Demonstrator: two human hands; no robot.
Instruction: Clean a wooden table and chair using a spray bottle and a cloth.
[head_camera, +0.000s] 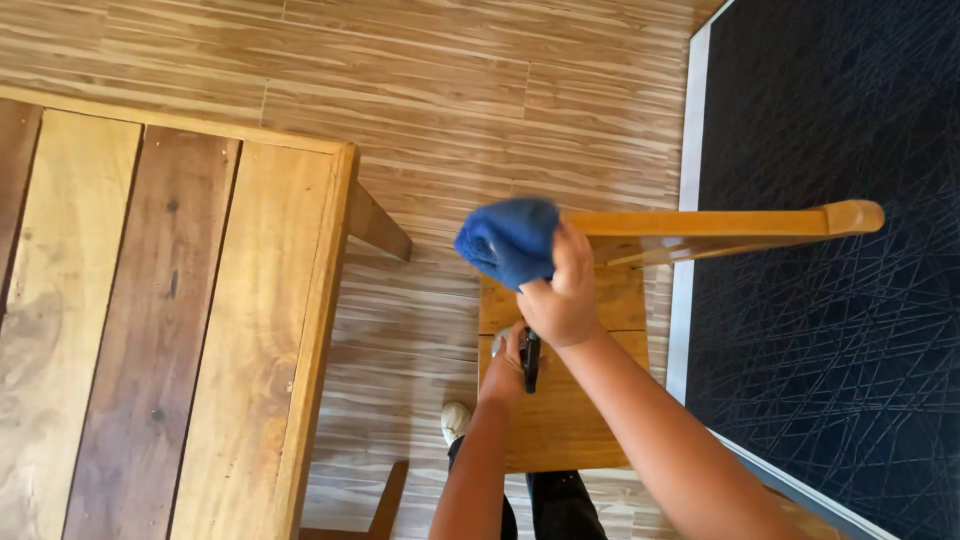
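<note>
Item: blue cloth (508, 240), bunched, pressed against the left end of a chair's top rail (720, 222). Right hand (562, 300): grip closed around the cloth, thumb up along it.

Item: small dark object (530, 360), kind not discernible. Left hand (503, 372): grip wrapped about it, held low over the chair seat (560, 420).

Item: wooden chair, seen from above; seat bare, rail running rightward to a rounded end over the dark patterned rug (830, 300).

Item: plank counter (150, 330), left of the chair and well apart from both hands; nothing stood on the visible part.

Item: wood-look floor (450, 100); one pale shoe (455, 420) showed just left of the seat.

Step in hand, as judged: wiping the rail, cloth at its left end. Any further stroke would call for the cloth kept pressed on the rail and drawn along it toward the rounded end.

Containers: none in view.
</note>
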